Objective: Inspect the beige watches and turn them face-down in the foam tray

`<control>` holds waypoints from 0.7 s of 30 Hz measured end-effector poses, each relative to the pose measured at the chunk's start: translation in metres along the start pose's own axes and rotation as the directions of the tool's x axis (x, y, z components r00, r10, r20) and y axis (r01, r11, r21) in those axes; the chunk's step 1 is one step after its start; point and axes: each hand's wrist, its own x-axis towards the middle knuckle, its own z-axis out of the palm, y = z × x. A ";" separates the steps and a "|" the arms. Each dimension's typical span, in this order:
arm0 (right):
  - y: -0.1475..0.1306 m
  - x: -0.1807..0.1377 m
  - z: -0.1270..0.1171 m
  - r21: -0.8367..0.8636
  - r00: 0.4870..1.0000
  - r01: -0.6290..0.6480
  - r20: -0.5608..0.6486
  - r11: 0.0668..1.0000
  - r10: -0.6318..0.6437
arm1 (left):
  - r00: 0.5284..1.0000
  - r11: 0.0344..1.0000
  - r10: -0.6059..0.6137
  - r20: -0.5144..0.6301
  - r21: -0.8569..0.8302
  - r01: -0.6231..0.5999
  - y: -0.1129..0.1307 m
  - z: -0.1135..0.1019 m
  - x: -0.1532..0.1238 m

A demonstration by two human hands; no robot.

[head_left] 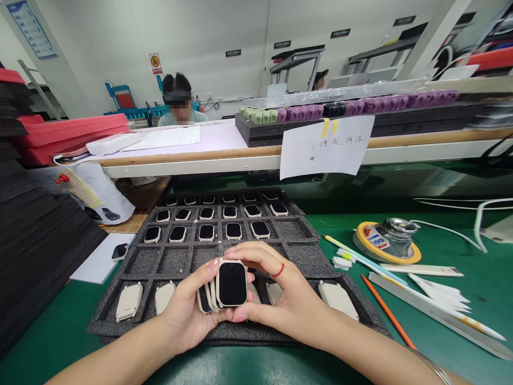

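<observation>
My left hand (188, 313) cups a small stack of beige smartwatch bodies (208, 297) with black screens. My right hand (280, 291) pinches the front watch body (231, 283) of that stack, screen facing me. Both hands hover over the near edge of a dark grey foam tray (294, 251) with square pockets. The far rows hold several watch bodies screen up (206, 232). The near row holds watch bodies face down (129, 301), one at the right (337, 298).
A tape roll with a metal dispenser (388, 241) sits at right, beside pens, an orange pencil (387, 311) and a ruler (436, 315). Black foam sheets (36, 235) are stacked left. A paper note (325, 145) hangs from the shelf. A person (178, 104) sits beyond.
</observation>
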 end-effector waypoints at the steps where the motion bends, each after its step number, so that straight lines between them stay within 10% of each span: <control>1: 0.000 0.000 0.000 -0.002 1.000 -0.004 0.002 1.000 0.004 | 1.000 1.000 -0.004 -0.007 -0.004 0.004 0.000 0.001 0.000; 21: 0.001 -0.001 0.001 -0.036 1.000 0.002 0.001 0.999 -0.002 | 0.999 1.000 0.005 -0.048 0.018 -0.004 0.001 0.003 -0.001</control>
